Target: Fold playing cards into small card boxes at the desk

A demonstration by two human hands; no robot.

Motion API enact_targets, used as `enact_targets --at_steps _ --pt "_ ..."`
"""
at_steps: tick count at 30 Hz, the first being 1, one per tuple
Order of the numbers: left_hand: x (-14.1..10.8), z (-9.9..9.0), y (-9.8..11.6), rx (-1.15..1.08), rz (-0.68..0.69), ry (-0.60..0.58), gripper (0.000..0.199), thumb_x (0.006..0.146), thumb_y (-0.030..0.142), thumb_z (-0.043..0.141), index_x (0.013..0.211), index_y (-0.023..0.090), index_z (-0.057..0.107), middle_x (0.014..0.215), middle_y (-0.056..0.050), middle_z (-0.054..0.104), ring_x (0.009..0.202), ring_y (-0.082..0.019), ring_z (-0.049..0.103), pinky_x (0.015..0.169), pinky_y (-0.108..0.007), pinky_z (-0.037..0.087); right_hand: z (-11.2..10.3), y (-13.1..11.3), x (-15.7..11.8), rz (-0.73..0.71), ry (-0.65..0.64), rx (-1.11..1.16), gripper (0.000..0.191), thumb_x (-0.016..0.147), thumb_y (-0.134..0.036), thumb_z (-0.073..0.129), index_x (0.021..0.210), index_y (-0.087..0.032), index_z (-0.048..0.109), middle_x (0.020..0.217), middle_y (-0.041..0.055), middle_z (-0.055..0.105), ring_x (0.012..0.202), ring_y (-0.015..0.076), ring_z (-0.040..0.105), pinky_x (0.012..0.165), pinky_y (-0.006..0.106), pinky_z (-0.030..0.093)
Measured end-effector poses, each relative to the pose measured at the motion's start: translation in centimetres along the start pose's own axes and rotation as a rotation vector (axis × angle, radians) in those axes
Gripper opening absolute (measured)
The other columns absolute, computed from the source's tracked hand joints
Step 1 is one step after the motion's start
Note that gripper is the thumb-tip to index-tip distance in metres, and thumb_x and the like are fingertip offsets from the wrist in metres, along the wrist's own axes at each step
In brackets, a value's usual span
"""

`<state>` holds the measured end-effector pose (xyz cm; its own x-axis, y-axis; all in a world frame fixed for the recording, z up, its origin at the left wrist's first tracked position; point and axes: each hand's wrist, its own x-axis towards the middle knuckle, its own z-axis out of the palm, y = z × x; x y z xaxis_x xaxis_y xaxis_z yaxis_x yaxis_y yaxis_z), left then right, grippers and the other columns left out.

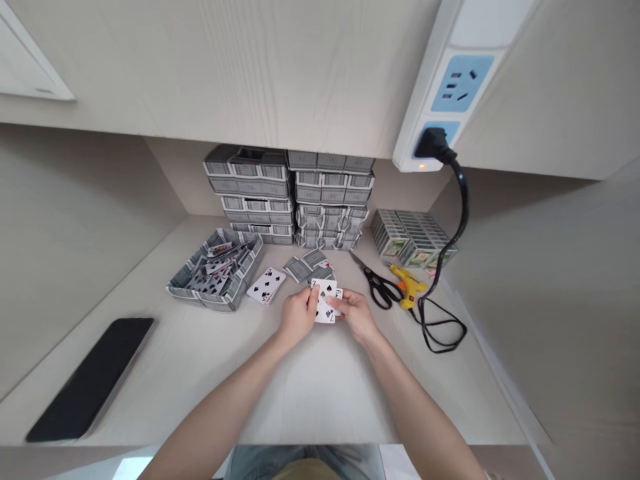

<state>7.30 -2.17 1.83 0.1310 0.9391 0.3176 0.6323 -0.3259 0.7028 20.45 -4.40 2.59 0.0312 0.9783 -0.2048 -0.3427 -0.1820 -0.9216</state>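
Above the middle of the desk, my left hand (299, 312) is closed on a seven of spades playing card (326, 291). My right hand (359, 316) pinches a six card (339, 294), partly hidden behind the seven, and its thumb lies on the seven's face. Just beyond my hands, several grey-backed cards (298, 269) lie loosely overlapped. Left of them sits a small pile of face-up cards (267, 285) with a five of clubs or spades on top. A tray built from folded playing cards (227, 301) stands further left, holding loose cards.
Stacked card-built boxes (333, 180) line the back. Packed card decks (417, 233) stand at back right. Black scissors (384, 288) and a yellow glue gun (411, 285) lie to the right, its cord (465, 193) rising to a power strip (440, 87). A black phone-like slab (93, 377) lies at left.
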Motion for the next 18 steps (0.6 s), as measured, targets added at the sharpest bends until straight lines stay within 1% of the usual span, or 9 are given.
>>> enact_targets --at_steps 4,6,9,11,14,18 --pt "0.3 0.0 -0.4 0.022 0.006 0.015 0.044 0.084 0.040 0.036 0.047 0.016 0.042 0.040 0.002 0.042 0.040 -0.008 0.036 0.044 -0.022 0.021 0.2 0.2 0.1 -0.030 -0.009 -0.016 0.033 0.053 -0.035 0.075 0.076 -0.013 0.065 0.063 0.0026 0.066 0.052 0.0138 0.058 0.051 0.026 0.047" --pt "0.4 -0.1 -0.6 0.039 0.012 0.025 0.044 0.084 0.040 0.036 0.047 0.016 0.042 0.041 0.002 0.042 0.040 -0.008 0.037 0.044 -0.022 0.021 0.1 0.1 0.1 -0.029 -0.060 -0.018 0.031 0.058 -0.036 0.073 0.079 -0.014 0.066 0.068 0.0036 0.067 0.058 0.0153 0.060 0.055 0.027 0.048" --pt "0.5 -0.2 -0.8 0.047 0.026 0.037 0.042 0.084 0.039 0.036 0.051 0.016 0.045 0.043 0.002 0.045 0.041 -0.008 0.038 0.044 -0.021 0.022 -0.4 0.0 0.2 -0.030 -0.177 -0.014 0.032 0.064 -0.037 0.069 0.087 -0.016 0.066 0.081 0.0056 0.068 0.071 0.0182 0.062 0.063 0.031 0.050" --pt "0.5 -0.2 -0.9 0.050 0.036 0.042 0.040 0.085 0.039 0.036 0.053 0.016 0.046 0.044 0.002 0.047 0.041 -0.008 0.039 0.044 -0.021 0.023 -0.7 0.0 0.3 -0.047 -0.226 -0.022 0.032 0.066 -0.036 0.067 0.091 -0.017 0.065 0.085 0.0060 0.068 0.077 0.0192 0.062 0.068 0.032 0.050" --pt "0.4 -0.2 -1.0 0.081 0.062 0.053 0.038 0.085 0.039 0.036 0.056 0.016 0.047 0.047 0.001 0.050 0.041 -0.008 0.039 0.045 -0.021 0.025 -0.9 0.2 0.4 -0.083 -0.230 -0.050 0.033 0.068 -0.038 0.064 0.093 -0.017 0.065 0.086 0.0062 0.068 0.079 0.0197 0.062 0.070 0.034 0.050" --pt "0.2 -0.1 -0.8 0.135 0.121 0.091 0.036 0.087 0.037 0.034 0.060 0.017 0.048 0.051 0.000 0.053 0.044 -0.010 0.044 0.045 -0.022 0.026 -0.7 0.5 0.4 -0.137 -0.179 -0.096 0.034 0.069 -0.041 0.062 0.092 -0.017 0.064 0.087 0.0061 0.067 0.077 0.0191 0.062 0.069 0.034 0.050"
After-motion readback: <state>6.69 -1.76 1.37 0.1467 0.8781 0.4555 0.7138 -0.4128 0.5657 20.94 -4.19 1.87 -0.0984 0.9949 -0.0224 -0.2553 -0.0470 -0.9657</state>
